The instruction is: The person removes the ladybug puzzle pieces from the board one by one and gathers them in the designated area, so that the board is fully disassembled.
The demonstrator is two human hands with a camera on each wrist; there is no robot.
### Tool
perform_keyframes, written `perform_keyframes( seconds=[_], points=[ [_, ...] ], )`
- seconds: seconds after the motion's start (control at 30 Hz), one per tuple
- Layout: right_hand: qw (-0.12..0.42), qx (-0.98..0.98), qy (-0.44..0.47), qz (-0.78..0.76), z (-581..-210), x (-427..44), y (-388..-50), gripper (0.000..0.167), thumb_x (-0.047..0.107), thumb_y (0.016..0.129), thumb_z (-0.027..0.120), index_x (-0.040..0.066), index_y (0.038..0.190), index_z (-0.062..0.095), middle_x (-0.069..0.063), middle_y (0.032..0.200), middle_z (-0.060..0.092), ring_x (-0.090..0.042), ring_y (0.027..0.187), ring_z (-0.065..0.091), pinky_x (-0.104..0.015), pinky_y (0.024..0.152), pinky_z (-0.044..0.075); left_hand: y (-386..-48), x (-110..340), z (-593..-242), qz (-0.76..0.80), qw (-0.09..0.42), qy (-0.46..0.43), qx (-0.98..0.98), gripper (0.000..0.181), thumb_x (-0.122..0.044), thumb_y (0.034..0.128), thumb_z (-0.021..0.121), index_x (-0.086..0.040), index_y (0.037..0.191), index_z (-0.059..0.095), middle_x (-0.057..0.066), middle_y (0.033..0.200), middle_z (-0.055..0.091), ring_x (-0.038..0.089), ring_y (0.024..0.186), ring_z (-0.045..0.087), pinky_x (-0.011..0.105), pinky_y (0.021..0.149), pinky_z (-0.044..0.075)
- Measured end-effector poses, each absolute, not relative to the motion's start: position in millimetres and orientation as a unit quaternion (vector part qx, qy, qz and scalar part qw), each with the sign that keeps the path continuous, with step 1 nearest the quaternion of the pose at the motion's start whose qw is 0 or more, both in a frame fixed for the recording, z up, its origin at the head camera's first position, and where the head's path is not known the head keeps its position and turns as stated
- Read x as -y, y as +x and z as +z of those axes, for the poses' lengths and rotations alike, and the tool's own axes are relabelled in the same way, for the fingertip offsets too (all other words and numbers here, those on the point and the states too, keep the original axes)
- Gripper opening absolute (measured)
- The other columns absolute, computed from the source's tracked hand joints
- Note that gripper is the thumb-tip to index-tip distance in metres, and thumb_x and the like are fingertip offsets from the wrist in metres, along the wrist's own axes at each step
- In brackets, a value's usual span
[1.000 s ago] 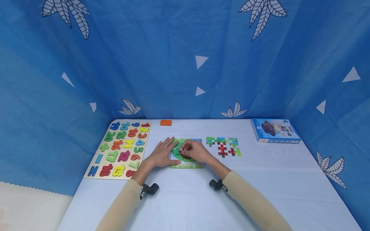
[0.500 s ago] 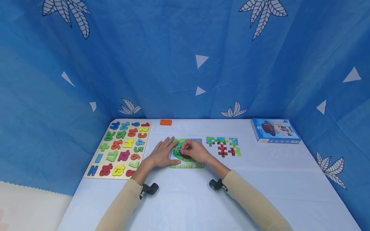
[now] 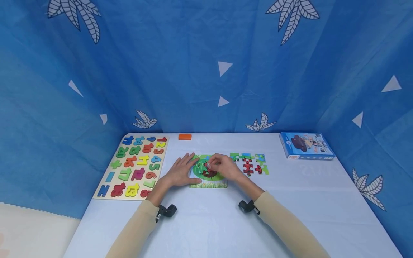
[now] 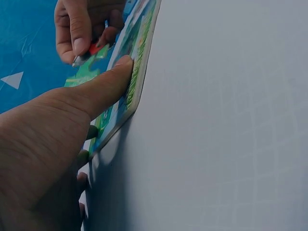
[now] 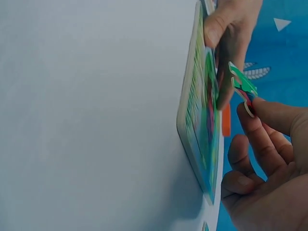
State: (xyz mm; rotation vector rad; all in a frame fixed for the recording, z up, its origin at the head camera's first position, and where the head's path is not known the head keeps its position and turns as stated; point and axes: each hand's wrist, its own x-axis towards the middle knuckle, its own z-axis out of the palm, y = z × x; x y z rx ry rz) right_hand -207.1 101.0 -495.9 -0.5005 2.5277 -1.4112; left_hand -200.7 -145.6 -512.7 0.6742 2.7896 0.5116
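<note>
My left hand (image 3: 180, 173) rests on the left side of a ladybug jigsaw board (image 3: 211, 185), its fingers spread and its thumb (image 4: 108, 85) pressing on the grass-printed lower edge. Above the board, my right hand (image 3: 224, 167) pinches a green, red and black puzzle piece (image 5: 243, 85) between thumb and fingertips. In the right wrist view the piece is tilted and raised off the board. Part of the board's picture is hidden behind both hands.
Several loose puzzle pieces (image 3: 248, 167) lie right of the board. A wooden number board (image 3: 109, 195) lies at left, an orange block (image 3: 185, 137) at the back, and a blue box (image 3: 306, 146) at back right. A blue cloth (image 3: 193, 89) hangs behind the table.
My right hand has shifted a little to the right and lifted with the piece, uncovering more of the ladybug picture. The left hand has stayed where it was.
</note>
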Motion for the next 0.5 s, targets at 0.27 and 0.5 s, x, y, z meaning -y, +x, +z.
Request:
perform_keyframes(
  seconds=[0.27, 0.5],
  points=[
    [0.107, -0.861, -0.114, -0.484, -489, -136, -206, 0.011, 0.027, 0.095, 0.071, 0.021, 0.104, 0.073, 0.004, 0.090, 0.072, -0.023, 0.087, 0.065, -0.034, 0.068, 0.050, -200, 145, -511, 0.177, 0.111, 0.232, -0.950, 0.100, -0.069, 0.0835, 0.067, -0.020, 0.161, 0.027, 0.007, 0.170, 0.011, 0.030, 0.156, 0.004, 0.055, 0.124, 0.007],
    [0.100, -0.879, -0.097, -0.457, -487, -164, -201, 0.015, 0.026, 0.095, 0.071, 0.017, 0.106, 0.073, 0.003, 0.090, 0.073, -0.022, 0.085, 0.066, -0.033, 0.069, 0.049, -200, 145, -512, 0.176, 0.110, 0.232, -0.950, 0.101, -0.069, 0.0834, 0.067, -0.019, 0.161, 0.027, 0.008, 0.170, 0.011, 0.030, 0.156, 0.004, 0.054, 0.124, 0.007]
  ],
)
